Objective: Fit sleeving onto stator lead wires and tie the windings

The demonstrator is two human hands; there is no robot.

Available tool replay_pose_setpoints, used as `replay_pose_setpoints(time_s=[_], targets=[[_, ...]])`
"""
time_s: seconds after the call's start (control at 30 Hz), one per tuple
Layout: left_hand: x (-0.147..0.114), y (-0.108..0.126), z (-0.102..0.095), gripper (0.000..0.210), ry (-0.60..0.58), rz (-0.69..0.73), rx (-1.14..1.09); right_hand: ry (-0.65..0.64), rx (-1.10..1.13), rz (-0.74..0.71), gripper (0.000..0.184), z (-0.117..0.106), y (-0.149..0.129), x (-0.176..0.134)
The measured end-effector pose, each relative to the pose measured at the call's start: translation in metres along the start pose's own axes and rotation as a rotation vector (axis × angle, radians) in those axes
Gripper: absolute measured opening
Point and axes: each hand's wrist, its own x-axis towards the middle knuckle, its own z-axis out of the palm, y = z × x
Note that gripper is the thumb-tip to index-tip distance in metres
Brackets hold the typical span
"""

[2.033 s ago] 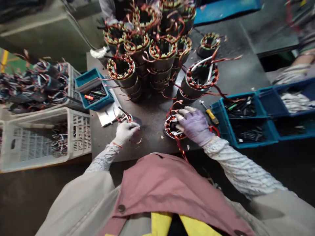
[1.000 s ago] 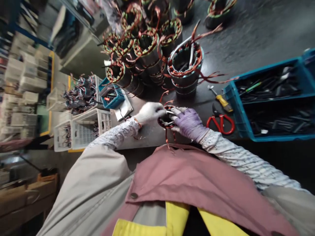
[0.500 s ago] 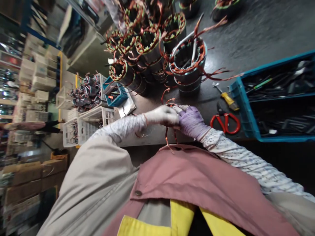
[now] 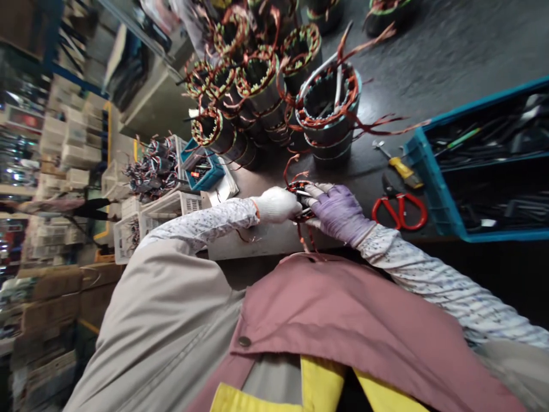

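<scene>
A motor stator with reddish copper windings sits at the bench's front edge, partly covered by both hands. My right hand, in a purple glove with pale fingertips, grips its right side. From the left, my left hand, in a white glove, is closed against the windings; its fingertips are hidden, so what they pinch cannot be made out. A short white piece shows between the hands. Loose copper leads rise behind the stator, and others hang toward my apron.
A larger wound stator stands behind, beside several more. At right lie red-handled cutters, a yellow-handled tool and a blue divided crate. A small blue box and white baskets are at left.
My left hand has drawn slightly left and turned, uncovering the stator's windings and the white piece. The right hand keeps its hold, fingers a little more spread. The view has shifted slightly.
</scene>
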Motion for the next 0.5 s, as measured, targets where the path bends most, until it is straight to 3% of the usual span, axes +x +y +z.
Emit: replay_pose_setpoints(time_s=[0.07,0.13,0.3,0.37,0.43,0.5], targets=[[-0.002,0.005,-0.002,0.021,0.011,-0.043,0.049,-0.013,0.015,0.018,0.047,0.0,-0.001,0.001],[-0.004,0.007,-0.002,0.015,0.018,-0.092,-0.095,-0.015,0.036,0.026,0.047,0.0,-0.002,0.001],[-0.012,0.012,0.02,0.013,0.052,-0.373,-1.037,0.007,0.047,0.041,0.045,0.003,-0.004,-0.001],[-0.015,0.014,0.031,0.012,0.113,-0.418,-1.236,-0.001,0.039,0.045,0.044,0.003,-0.003,-0.002],[-0.017,0.009,0.039,0.011,0.187,-0.367,-1.206,-0.022,0.029,0.042,0.043,0.001,-0.004,-0.001],[-0.021,-0.004,0.04,0.012,0.27,-0.296,-1.018,-0.039,0.023,0.037,0.04,-0.001,-0.006,0.002]])
